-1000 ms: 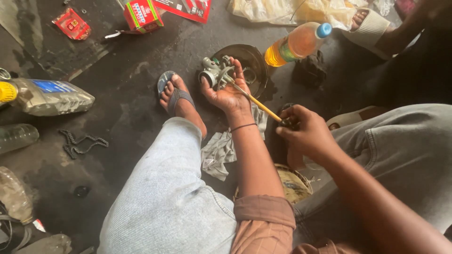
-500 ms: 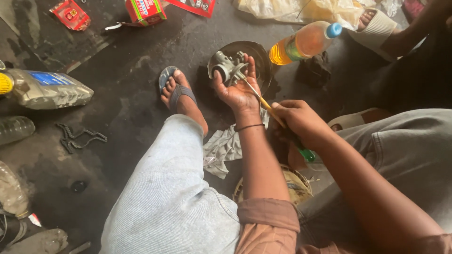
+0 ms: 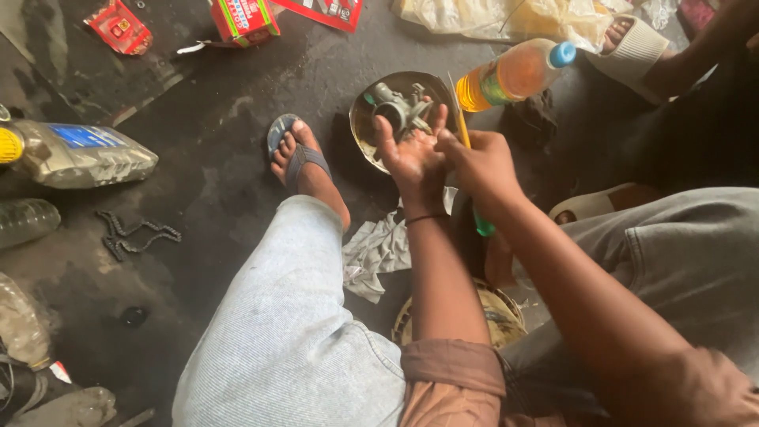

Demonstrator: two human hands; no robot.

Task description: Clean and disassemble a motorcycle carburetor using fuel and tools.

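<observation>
Over a round metal bowl [image 3: 364, 119] on the dark floor, the left hand [image 3: 411, 154] cradles a small grey engine part [image 3: 399, 107], fingers curled. Touching it, the right hand [image 3: 482, 162] grips a yellow-shafted screwdriver [image 3: 461, 130], its shaft pointing up past the part.

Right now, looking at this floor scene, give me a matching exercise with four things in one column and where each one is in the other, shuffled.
Things:
1. metal part
2. screwdriver
3. orange bottle
4. chain

Places:
A. lying on the dark floor, left of the knee
B. gripped in the right hand
C. on its side beside the round dish
D. held in the left hand over the dish

Pairs: 1-D, 2-B, 3-C, 4-A
</observation>
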